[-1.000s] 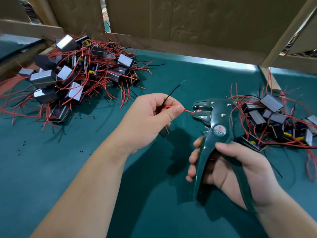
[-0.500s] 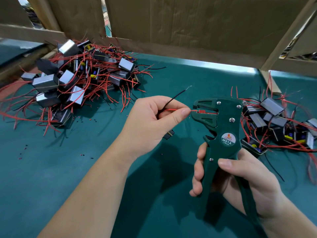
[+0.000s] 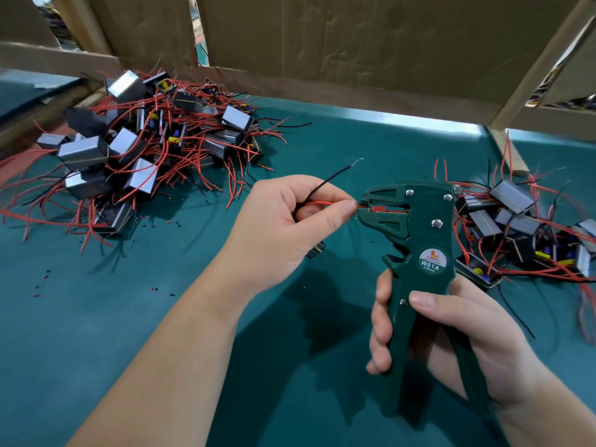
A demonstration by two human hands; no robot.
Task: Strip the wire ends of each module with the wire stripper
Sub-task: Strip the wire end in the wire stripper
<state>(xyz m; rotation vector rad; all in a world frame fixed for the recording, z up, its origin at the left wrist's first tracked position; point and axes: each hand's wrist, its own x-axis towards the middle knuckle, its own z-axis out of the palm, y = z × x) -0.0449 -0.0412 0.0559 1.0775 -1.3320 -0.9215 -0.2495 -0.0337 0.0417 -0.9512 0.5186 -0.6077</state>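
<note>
My left hand (image 3: 283,227) holds a small module (image 3: 316,249), mostly hidden under the palm, and pinches its red wire (image 3: 317,203) between thumb and forefinger. The red wire's tip sits inside the jaws of the green wire stripper (image 3: 416,240). A black wire (image 3: 332,177) with a bare tip sticks up from the same hand. My right hand (image 3: 451,337) grips the stripper's handles, holding the tool upright with its jaws pointing left.
A large pile of modules with red wires (image 3: 135,150) lies at the back left on the green mat (image 3: 96,317). A smaller pile (image 3: 522,233) lies at the right. Cardboard walls (image 3: 354,59) close off the back. Small insulation bits (image 3: 154,288) dot the mat.
The stripper has tilted upright and moved closer to my left hand. The red wire's end has gone from just outside the jaws into them.
</note>
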